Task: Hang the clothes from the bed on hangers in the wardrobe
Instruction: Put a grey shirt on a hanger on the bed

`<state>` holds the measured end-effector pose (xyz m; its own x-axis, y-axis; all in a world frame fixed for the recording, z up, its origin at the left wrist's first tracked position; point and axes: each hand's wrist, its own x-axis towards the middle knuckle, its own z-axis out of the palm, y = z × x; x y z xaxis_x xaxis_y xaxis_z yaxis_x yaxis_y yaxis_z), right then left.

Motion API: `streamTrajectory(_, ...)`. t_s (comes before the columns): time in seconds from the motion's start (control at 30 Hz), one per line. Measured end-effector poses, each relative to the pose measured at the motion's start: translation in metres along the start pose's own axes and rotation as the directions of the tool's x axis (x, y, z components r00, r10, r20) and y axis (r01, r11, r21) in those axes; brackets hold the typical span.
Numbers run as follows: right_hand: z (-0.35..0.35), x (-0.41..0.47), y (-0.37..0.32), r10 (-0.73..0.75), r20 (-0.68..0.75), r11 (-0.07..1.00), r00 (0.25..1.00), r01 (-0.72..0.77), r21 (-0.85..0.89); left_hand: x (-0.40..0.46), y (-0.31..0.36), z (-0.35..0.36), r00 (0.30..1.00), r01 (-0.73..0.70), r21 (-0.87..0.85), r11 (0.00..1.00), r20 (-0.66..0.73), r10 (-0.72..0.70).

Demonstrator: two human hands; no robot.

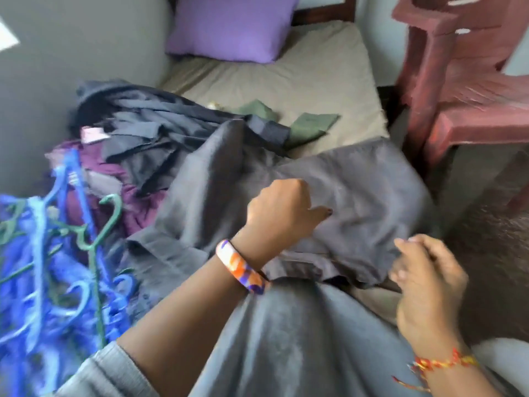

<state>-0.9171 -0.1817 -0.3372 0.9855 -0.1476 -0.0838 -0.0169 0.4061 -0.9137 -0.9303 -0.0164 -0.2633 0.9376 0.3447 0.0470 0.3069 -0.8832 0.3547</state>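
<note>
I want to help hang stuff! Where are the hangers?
The hangers lie in a blue and green heap at the head view's lower left, on the bed beside the clothes pile.

The scene is lit by soft, even daylight; no hard shadows are cast. A bright overexposed patch (pixel 7 35) is seen at the far left edge. Motion blur is spread over the whole view, strongest on the hangers (pixel 43 267) at the near left and the right hand (pixel 426 279). The chair (pixel 463 81) appears smeared.
</note>
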Motion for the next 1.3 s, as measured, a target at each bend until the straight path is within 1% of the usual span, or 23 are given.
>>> streamTrajectory(0.1,0.038,-0.018,-0.012,0.0,0.213,1.0,0.977,0.006,-0.026,-0.027,-0.07,-0.048,0.974,0.155,-0.028,0.987,-0.162,-0.158)
streamTrajectory(0.17,0.072,-0.03,-0.019,0.014,0.375,0.999,0.927,0.006,-0.053,-0.056,-0.118,-0.079,0.924,0.28,-0.013,0.96,-0.269,-0.273)
streamTrajectory(0.23,0.108,-0.045,-0.02,0.052,0.537,0.997,0.842,-0.015,-0.074,-0.095,-0.167,-0.106,0.845,0.423,-0.003,0.906,-0.359,-0.396)
streamTrajectory(0.33,0.161,-0.078,-0.008,0.122,0.747,0.99,0.653,-0.032,-0.134,-0.163,-0.233,-0.13,0.695,0.618,-0.01,0.786,-0.461,-0.552)
streamTrajectory(0.4,0.189,-0.109,0.006,0.159,0.841,0.981,0.517,0.01,-0.192,-0.204,-0.27,-0.129,0.594,0.746,-0.019,0.666,-0.433,-0.678)
streamTrajectory(0.47,0.207,-0.141,0.022,0.206,0.902,0.97,0.38,0.043,-0.239,-0.236,-0.296,-0.115,0.528,0.826,-0.014,0.564,-0.333,-0.781)
streamTrajectory(0.53,0.215,-0.168,0.043,0.259,0.935,0.954,0.244,0.084,-0.286,-0.256,-0.309,-0.098,0.508,0.839,-0.076,0.539,-0.245,-0.825)
streamTrajectory(0.57,0.216,-0.178,0.053,0.289,0.939,0.942,0.184,0.119,-0.313,-0.26,-0.313,-0.09,0.509,0.831,-0.115,0.544,-0.238,-0.827)
streamTrajectory(0.6,0.215,-0.185,0.064,0.321,0.937,0.929,0.138,0.145,-0.34,-0.261,-0.316,-0.083,0.512,0.82,-0.143,0.555,-0.251,-0.821)
streamTrajectory(0.63,0.212,-0.189,0.074,0.355,0.928,0.916,0.111,0.158,-0.369,-0.259,-0.319,-0.077,0.517,0.809,-0.154,0.567,-0.27,-0.812)
streamTrajectory(0.7,0.207,-0.193,0.089,0.413,0.906,0.892,0.089,0.162,-0.422,-0.252,-0.324,-0.07,0.512,0.813,-0.138,0.565,-0.292,-0.808)
streamTrajectory(0.77,0.202,-0.193,0.099,0.45,0.887,0.873,0.103,0.158,-0.461,-0.246,-0.328,-0.067,0.496,0.817,-0.161,0.554,-0.296,-0.816)
streamTrajectory(0.83,0.2,-0.189,0.105,0.474,0.867,0.86,0.153,0.13,-0.493,-0.242,-0.333,-0.07,0.462,0.826,-0.185,0.533,-0.32,-0.827)
streamTrajectory(0.9,0.2,-0.187,0.109,0.489,0.849,0.85,0.201,0.107,-0.515,-0.234,-0.34,-0.078,0.454,0.853,-0.094,0.513,-0.351,-0.819)
streamTrajectory(0.93,0.2,-0.186,0.111,0.494,0.842,0.845,0.217,0.106,-0.524,-0.229,-0.344,-0.08,0.455,0.867,-0.048,0.496,-0.328,-0.827)
streamTrajectory(0.97,0.199,-0.186,0.113,0.502,0.834,0.838,0.228,0.107,-0.534,-0.224,-0.348,-0.083,0.441,0.884,-0.029,0.467,-0.281,-0.852)
streamTrajectory(1.03,0.198,-0.187,0.117,0.519,0.822,0.825,0.235,0.112,-0.554,-0.215,-0.361,-0.089,0.386,0.913,-0.054,0.404,-0.203,-0.9)
streamTrajectory(1.07,0.197,-0.187,0.118,0.523,0.82,0.82,0.233,0.123,-0.559,-0.212,-0.367,-0.092,0.37,0.915,-0.093,0.392,-0.192,-0.909)
streamTrajectory(1.13,0.197,-0.187,0.117,0.525,0.82,0.815,0.229,0.142,-0.562,-0.211,-0.378,-0.095,0.373,0.888,-0.202,0.413,-0.208,-0.904)
streamTrajectory(1.2,0.197,-0.187,0.116,0.531,0.816,0.813,0.231,0.135,-0.567,-0.213,-0.385,-0.097,0.42,0.839,-0.266,0.475,-0.238,-0.876)
streamTrajectory(1.23,0.198,-0.187,0.115,0.533,0.814,0.813,0.231,0.129,-0.568,-0.216,-0.386,-0.099,0.429,0.826,-0.274,0.492,-0.262,-0.865)
streamTrajectory(1.27,0.198,-0.187,0.114,0.535,0.813,0.812,0.229,0.125,-0.57,-0.22,-0.39,-0.101,0.419,0.818,-0.28,0.502,-0.309,-0.854)
streamTrajectory(1.3,0.198,-0.187,0.114,0.537,0.811,0.811,0.23,0.121,-0.572,-0.225,-0.394,-0.107,0.375,0.823,-0.29,0.489,-0.369,-0.85)
